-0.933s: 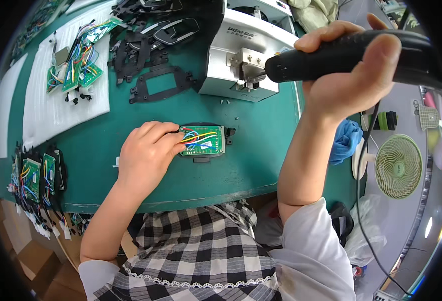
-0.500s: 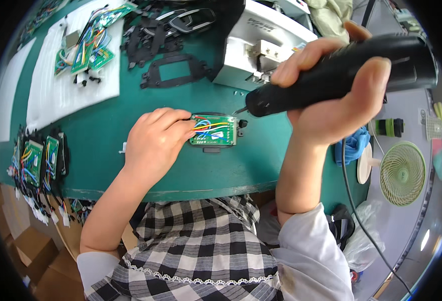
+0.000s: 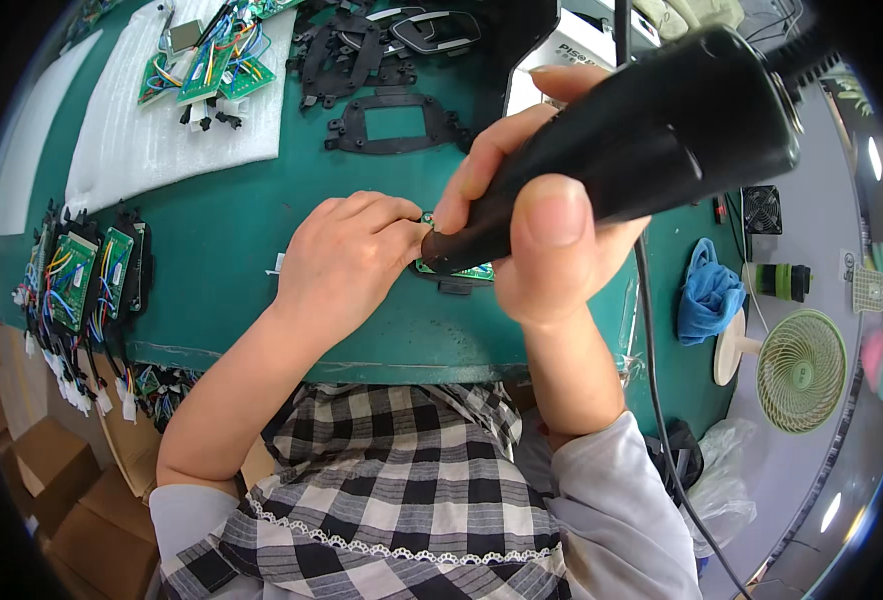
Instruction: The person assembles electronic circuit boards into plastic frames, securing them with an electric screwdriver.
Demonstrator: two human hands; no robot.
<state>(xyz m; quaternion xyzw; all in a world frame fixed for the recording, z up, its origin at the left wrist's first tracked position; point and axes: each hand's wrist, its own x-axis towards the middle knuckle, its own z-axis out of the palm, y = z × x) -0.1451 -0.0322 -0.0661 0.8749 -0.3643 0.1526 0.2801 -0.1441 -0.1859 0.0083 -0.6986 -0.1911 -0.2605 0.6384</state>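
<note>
A green desk [image 3: 211, 250] spanned the view. Near the centre, one circuit board [image 3: 478, 273] lay flat, mostly covered by one black hand tool [image 3: 651, 130]. The right hand [image 3: 551, 265] had its grip wrapped around the tool, nose down over the board. The left hand [image 3: 346, 250] rested at the board's left end; whether its grip pinched anything could not be told.

Status, as judged: work on this board was under way and incomplete; its result was hidden beneath the tool. At left, at least two wired boards [image 3: 71, 280] stood on black backings, apparently finished to this stage. At upper left, at least three loose boards [image 3: 204, 75] lay on one white foam sheet [image 3: 101, 170], apparently awaiting work. At upper centre, one black frame [image 3: 349, 128] lay bare; the parts piled behind it could not be counted. One fan [image 3: 801, 370] stood at right.
</note>
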